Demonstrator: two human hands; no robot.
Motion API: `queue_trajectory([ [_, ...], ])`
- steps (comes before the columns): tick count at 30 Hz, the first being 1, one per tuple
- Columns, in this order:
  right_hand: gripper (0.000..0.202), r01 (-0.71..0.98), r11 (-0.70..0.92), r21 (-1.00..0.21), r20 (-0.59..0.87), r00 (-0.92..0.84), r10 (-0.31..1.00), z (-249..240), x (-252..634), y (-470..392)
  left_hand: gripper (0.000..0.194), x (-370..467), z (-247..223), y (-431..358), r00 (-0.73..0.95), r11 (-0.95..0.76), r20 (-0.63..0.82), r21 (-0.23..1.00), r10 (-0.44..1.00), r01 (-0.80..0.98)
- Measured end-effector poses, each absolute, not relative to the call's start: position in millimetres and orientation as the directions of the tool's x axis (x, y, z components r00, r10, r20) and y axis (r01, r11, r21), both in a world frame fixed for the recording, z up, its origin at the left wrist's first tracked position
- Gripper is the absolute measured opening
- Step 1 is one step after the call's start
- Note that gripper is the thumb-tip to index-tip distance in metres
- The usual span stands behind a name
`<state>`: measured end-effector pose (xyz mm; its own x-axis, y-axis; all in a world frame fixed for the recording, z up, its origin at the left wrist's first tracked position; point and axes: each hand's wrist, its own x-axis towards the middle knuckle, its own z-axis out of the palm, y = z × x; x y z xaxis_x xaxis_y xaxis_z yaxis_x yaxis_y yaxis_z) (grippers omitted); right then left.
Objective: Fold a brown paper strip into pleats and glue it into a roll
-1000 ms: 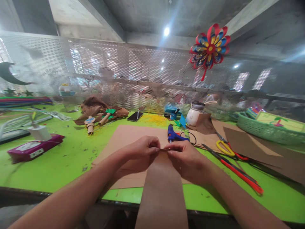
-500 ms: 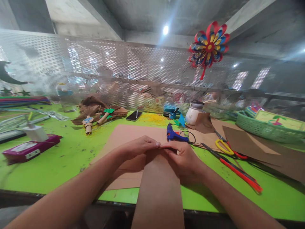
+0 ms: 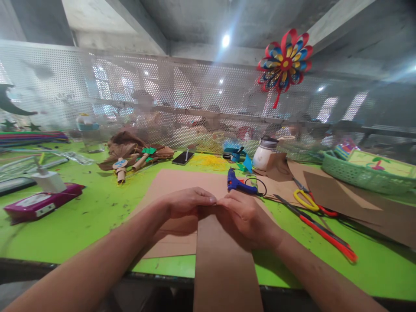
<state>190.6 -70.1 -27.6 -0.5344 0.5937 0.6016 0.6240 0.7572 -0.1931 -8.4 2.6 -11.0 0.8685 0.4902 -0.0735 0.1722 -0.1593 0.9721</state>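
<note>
A long strip of brown paper (image 3: 224, 260) runs from the hands down past the table's front edge. Its far end is pinched between the fingers of my left hand (image 3: 190, 201) and my right hand (image 3: 245, 214), whose fingertips meet there. Beneath them a larger brown sheet (image 3: 162, 182) lies flat on the green table (image 3: 97, 216). Just beyond my right hand rests a blue glue gun (image 3: 240, 184) with a looped black cord.
Scissors with yellow handles (image 3: 305, 200) and red-handled scissors (image 3: 328, 236) lie at the right, near brown sheets and a green basket (image 3: 364, 175). A purple power strip (image 3: 45, 203) is at the left. A phone (image 3: 183, 157) and white jar (image 3: 264, 154) stand behind.
The near part of the brown strip has swung to the right. Both hands keep their pinch on its far end and have shifted slightly.
</note>
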Motion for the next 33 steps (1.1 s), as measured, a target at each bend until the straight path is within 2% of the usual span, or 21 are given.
queue_trajectory([
  [5,0.025,0.633,0.74,-0.228,0.604,-0.504,0.617,-24.3,189.4,-70.9,0.035,-6.6,-6.2,-0.6,0.88,-0.265,0.001,0.954,0.476,0.142],
  [12,0.022,0.595,0.739,-0.316,0.615,-0.464,0.637,-24.5,187.8,-69.6,0.026,-2.5,-8.4,-2.1,0.862,-0.207,-0.012,0.969,0.508,0.136],
  [15,0.021,0.549,0.732,-0.404,0.621,-0.423,0.66,-25.9,187.2,-69.9,0.028,-1.7,-10.1,-1.5,0.859,-0.25,-0.008,0.955,0.512,0.159],
  [17,0.019,0.51,0.696,-0.504,0.611,-0.359,0.706,-26.1,189.3,-69.7,0.029,-1.7,-9.2,-1.4,0.862,-0.299,0.0,0.938,0.507,0.176],
  [21,0.027,0.404,0.505,-0.763,0.468,-0.196,0.862,-22.5,200.1,-65.1,0.031,-2.4,-3.3,-2.3,0.851,-0.414,0.026,0.882,0.524,0.228],
  [23,0.024,0.355,0.416,-0.837,0.377,-0.177,0.909,-19.7,205.5,-61.0,0.032,-2.8,-0.4,-2.9,0.841,-0.44,0.033,0.863,0.541,0.249],
  [25,0.019,0.342,0.364,-0.867,0.312,-0.198,0.929,-17.7,208.9,-57.6,0.033,-3.4,1.5,-3.5,0.832,-0.423,0.018,0.867,0.555,0.263],
  [29,0.02,0.284,0.301,-0.911,0.238,-0.235,0.942,-18.7,209.1,-56.0,0.033,-4.4,3.6,-4.2,0.821,-0.406,-0.004,0.868,0.571,0.286],
  [33,0.032,0.284,0.156,-0.946,0.124,-0.128,0.984,-22.2,202.6,-59.8,0.032,-3.9,3.2,-3.5,0.819,-0.468,0.02,0.829,0.574,0.308],
])
